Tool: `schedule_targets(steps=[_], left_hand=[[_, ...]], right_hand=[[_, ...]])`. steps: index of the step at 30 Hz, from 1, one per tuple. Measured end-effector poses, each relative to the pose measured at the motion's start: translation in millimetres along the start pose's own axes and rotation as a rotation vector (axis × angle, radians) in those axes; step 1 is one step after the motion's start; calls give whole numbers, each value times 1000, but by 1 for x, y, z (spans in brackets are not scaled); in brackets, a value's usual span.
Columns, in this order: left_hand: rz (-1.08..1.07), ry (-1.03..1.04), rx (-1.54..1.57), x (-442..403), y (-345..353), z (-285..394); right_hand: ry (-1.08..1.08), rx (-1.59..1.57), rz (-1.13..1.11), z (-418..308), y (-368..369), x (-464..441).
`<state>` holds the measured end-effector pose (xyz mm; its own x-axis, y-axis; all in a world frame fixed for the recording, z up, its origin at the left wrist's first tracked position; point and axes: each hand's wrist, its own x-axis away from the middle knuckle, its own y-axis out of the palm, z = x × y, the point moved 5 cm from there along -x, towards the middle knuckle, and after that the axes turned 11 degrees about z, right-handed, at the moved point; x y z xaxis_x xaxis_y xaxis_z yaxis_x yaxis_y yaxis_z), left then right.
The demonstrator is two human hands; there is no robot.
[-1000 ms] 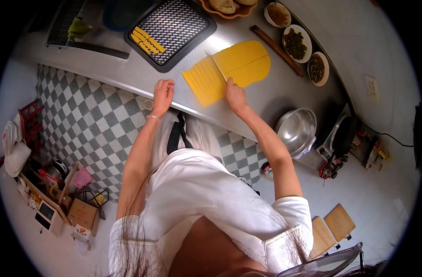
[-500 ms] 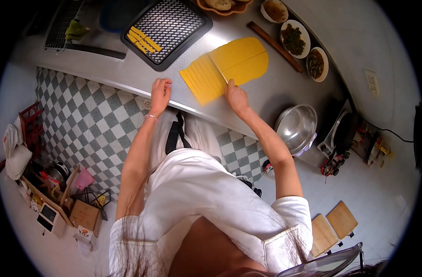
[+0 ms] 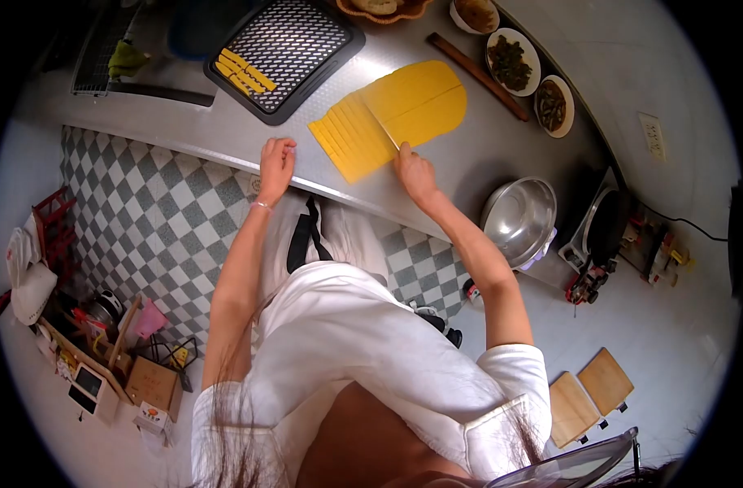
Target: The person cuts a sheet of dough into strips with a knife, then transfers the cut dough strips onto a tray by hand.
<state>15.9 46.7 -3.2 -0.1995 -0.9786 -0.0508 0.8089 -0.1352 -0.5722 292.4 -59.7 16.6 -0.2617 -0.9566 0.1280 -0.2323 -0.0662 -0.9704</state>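
A flat yellow dough sheet [image 3: 424, 102] lies on the steel counter, its left part scored into several parallel strips. My right hand [image 3: 416, 172] is wrapped round the handle of a knife [image 3: 383, 125], whose thin blade lies across the dough just right of the cut strips. The handle itself is mostly hidden by my fingers. My left hand [image 3: 277, 165] hovers at the counter's front edge, left of the dough and apart from it, with its fingers curled in and nothing seen in them. Several cut yellow strips [image 3: 245, 71] rest on a dark perforated tray [image 3: 294, 49] behind my left hand.
A wooden rolling pin [image 3: 477, 77] lies beyond the dough, near bowls of food [image 3: 513, 61] along the wall. At the right stands a steel bowl [image 3: 518, 221], with a black pan [image 3: 607, 224] farther right. A wicker basket [image 3: 396, 15] sits at the back.
The view has shifted slightly, so the counter's things appear a little farther left. The knife stays across the dough in about the same place, and both hands keep nearly the same pose.
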Motion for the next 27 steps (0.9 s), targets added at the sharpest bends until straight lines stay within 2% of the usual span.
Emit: schedule_targets(steps=[11,20,27], left_hand=[[-9,29,-18,-1,-1,-2],[-26,57,-30,0,-1,-2],[-37,29,-16,1,3,-9]], right_hand=[[41,-3,-6,2,6,6],[67,-53,112,7,14,19],[103,-115,78,12,17,24]])
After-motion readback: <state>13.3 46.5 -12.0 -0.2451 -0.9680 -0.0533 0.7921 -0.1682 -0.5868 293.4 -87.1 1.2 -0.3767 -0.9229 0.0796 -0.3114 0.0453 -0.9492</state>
